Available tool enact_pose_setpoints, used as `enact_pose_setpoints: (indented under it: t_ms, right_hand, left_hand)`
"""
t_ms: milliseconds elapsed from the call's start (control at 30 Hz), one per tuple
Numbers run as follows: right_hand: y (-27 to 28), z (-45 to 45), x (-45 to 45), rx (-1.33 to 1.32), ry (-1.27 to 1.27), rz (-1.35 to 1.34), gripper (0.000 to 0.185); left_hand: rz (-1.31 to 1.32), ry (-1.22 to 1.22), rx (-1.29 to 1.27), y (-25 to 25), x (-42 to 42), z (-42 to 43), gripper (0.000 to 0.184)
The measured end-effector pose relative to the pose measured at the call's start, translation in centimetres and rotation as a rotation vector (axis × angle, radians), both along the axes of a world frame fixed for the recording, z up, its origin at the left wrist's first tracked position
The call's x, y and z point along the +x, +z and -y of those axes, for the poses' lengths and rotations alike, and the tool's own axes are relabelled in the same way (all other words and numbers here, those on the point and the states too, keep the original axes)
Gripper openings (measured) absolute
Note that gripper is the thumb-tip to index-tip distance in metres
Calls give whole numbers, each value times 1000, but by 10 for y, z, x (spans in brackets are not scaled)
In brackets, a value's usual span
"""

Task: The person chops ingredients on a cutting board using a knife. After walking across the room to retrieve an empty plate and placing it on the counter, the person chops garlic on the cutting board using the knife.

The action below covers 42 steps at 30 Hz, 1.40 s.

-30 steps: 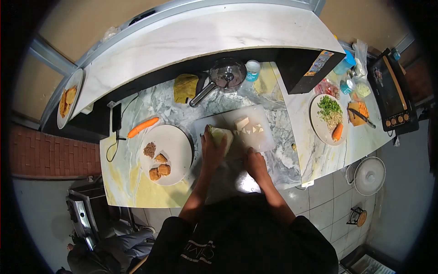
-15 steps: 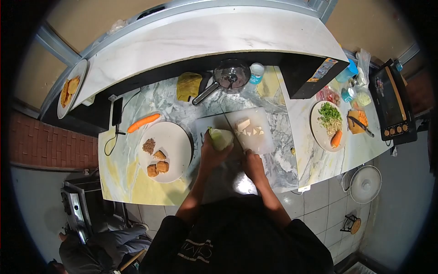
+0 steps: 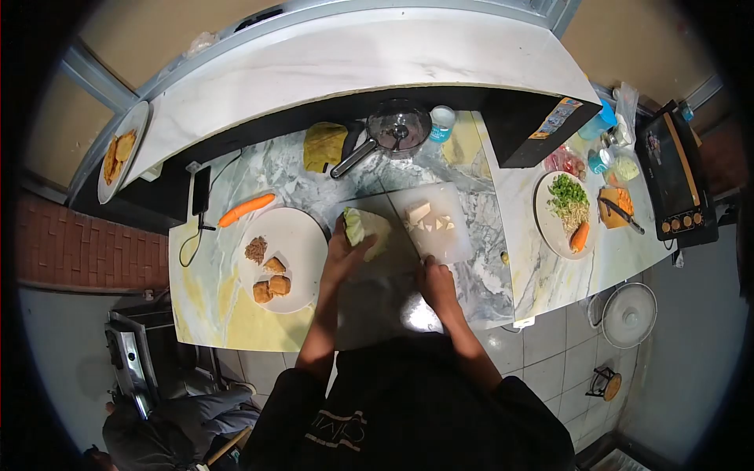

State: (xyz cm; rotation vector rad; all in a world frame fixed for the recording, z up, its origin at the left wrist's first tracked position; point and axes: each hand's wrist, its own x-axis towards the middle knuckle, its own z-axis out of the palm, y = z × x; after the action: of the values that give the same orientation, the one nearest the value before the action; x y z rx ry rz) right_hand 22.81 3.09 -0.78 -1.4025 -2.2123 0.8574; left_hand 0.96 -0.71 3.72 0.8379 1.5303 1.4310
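Observation:
My left hand is wrapped round a wedge of pale green cabbage, holding it over the left part of the white cutting board. Its leafy edge faces up and left. In my right hand, fingers closed, is a knife; the thin blade points away and to the left, and the handle is mostly hidden by the fingers. Right of the blade, several pale cream cut pieces lie on the board.
Left stands a plate with brown fried chunks and a minced heap, near a carrot. Behind are a blender jug and a cup. Right are a plate of chopped greens and a toaster oven. A person sits lower left.
My left hand has moved a little left, away from the knife, and the cabbage in it has turned so more leaf edge shows. My right hand has stayed almost in place.

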Motion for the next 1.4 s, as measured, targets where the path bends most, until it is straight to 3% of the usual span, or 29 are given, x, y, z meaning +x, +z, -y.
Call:
enact_pose_setpoints:
  t_ms: [33, 100, 200, 333, 400, 433, 500, 667, 733, 867, 967, 1067, 1100, 1167, 1333, 1400]
  right_hand:
    - [1, 1, 0, -18, -10, 3, 23]
    - [3, 1, -1, -32, -17, 6, 24]
    - [3, 1, -1, -9, -21, -34, 23]
    - [21, -4, -1, -195, -37, -1, 25]
    - [28, -5, 0, -282, -10, 1, 31]
    - [30, -5, 0, -273, -26, 0, 30]
    - [30, -8, 2, -262, -39, 0, 29]
    - [43, -12, 6, -276, -47, -92, 23]
    - [41, -13, 8, -281, -45, -85, 23]
    - [36, -12, 9, -269, -53, -109, 21]
    - [32, -11, 8, -272, -40, -112, 21]
    - [19, -9, 8, -237, -28, -134, 20]
    - [21, -9, 8, -239, -23, -133, 20]
    - [28, -10, 6, -249, -33, -128, 19]
    - [26, -12, 7, -279, -34, -148, 20]
    - [24, -12, 8, -329, -28, -135, 21]
  left_hand:
    - [0, -1, -3, 0, -3, 1, 71]
    - [-284, -31, -126, 1, -8, 0, 72]
    - [-246, -37, -103, -9, -12, -3, 74]
    - [-36, -118, -261, 29, -14, -16, 73]
    - [-271, -343, -306, 11, -32, -26, 76]
    - [-270, -339, -306, 4, -41, -31, 76]
    - [-358, -561, -298, 3, -52, -42, 80]
    - [-431, -703, -316, 24, -72, -60, 80]
    - [-274, -795, -254, 27, -79, -64, 79]
    - [-326, -833, -193, 31, -81, -66, 74]
    - [-497, -705, -84, 27, -69, -56, 70]
    - [-875, -357, -18, 27, -49, -41, 81]
    - [-875, -353, -21, 24, -41, -37, 81]
    - [-870, -62, 13, 20, -22, -31, 85]
    - [-738, 108, 78, 2, -1, -22, 108]
    - [-1039, 64, -65, 5, 7, -19, 120]
